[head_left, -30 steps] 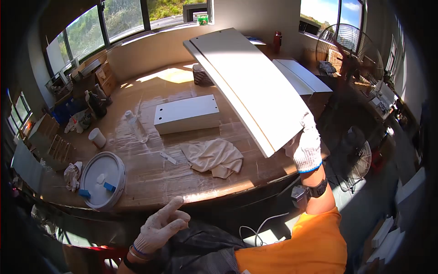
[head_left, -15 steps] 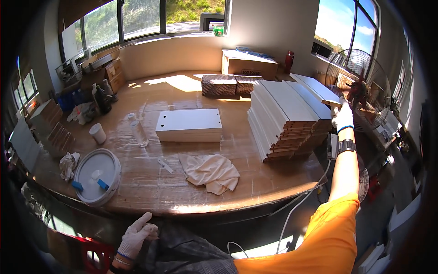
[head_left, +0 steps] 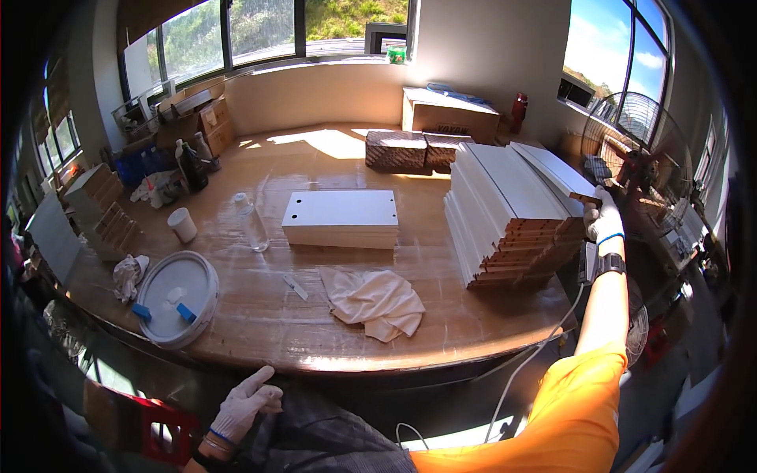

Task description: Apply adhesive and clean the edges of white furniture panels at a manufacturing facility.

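Sunny workshop's big wooden tabletop (head_left: pixel 331 150) carries a stack of white panels (head_left: pixel 512 209) at its right edge, right hand (head_left: pixel 604 223) gripping the stack's far corner, left hand (head_left: pixel 244 406) loose and open below the tabletop's near rim.

Open tabletop (head_left: pixel 441 307) betw cloth (head_left: pixel 377 301), panel stack (head_left: pixel 512 217)

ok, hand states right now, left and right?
Left hand: open, empty, fingers spread by the lap.
Right hand: on the end of the stack of white panels; whether its grip is closed cannot be told.
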`<state>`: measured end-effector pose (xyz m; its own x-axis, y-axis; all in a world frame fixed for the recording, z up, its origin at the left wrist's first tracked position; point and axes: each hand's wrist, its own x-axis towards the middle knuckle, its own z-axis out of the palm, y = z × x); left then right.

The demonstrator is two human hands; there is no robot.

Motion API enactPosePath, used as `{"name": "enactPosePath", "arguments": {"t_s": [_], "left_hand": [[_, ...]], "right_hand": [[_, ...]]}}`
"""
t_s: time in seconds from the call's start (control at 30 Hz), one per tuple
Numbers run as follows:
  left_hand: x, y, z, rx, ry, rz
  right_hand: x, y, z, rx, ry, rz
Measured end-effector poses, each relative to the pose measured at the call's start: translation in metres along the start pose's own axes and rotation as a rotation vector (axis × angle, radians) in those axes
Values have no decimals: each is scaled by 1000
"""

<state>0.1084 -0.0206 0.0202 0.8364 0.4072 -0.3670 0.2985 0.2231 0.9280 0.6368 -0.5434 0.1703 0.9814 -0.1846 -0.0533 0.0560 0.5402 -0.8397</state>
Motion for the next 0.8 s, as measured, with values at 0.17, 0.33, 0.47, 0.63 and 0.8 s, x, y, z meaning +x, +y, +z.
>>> {"name": "enactPosePath", "arguments": {"t_s": [0.17,0.33,0.47,0.63,0.8], "left_hand": [[1,-3,0,-13,-10,-6],[-1,-3,-3,12,-10,-3],[-5,-6,-6,46,-14,-27],[-5,-14,-11,22,1,-11],[-3,-21,-13,47,28,-19]], "right_hand": [[5,-2,-13,44,18,48],[24,-1,-18,-64,37,-32],[18,-5,-13,-338,302,-153],[-35,-14,17,-1631,734,-695],[-72,15,48,-1769,273,-662]]}}
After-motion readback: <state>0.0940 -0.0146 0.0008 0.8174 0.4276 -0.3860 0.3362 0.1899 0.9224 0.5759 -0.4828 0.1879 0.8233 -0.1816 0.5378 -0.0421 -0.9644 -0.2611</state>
